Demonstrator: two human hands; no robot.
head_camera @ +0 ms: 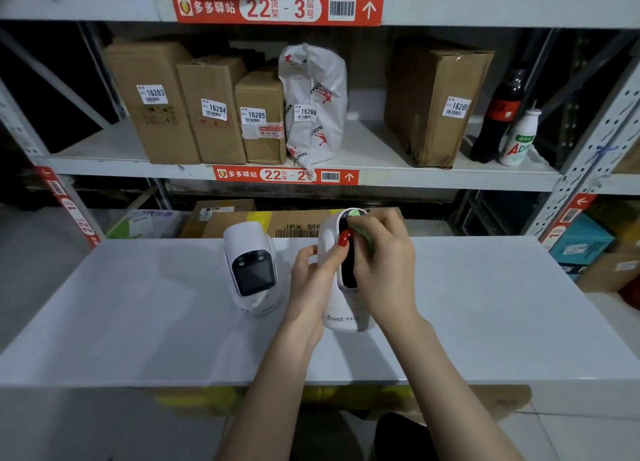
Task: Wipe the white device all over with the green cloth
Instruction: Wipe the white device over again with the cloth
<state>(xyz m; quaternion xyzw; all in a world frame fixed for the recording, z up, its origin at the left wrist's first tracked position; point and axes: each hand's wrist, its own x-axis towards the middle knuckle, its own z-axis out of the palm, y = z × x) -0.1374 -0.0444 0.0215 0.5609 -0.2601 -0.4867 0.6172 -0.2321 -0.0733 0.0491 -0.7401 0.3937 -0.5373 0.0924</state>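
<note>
Now, at frame center, my left hand (313, 270) grips white device (337, 308); right hand (382, 252) pinches green cloth (367, 240) vs. its top; 2nd device (251, 270) just left.

A white table (138, 322) stands near; behind it grey metal shelves (450, 178) hold cardboard boxes (152, 97), a bottle (498, 121) far right.
</note>
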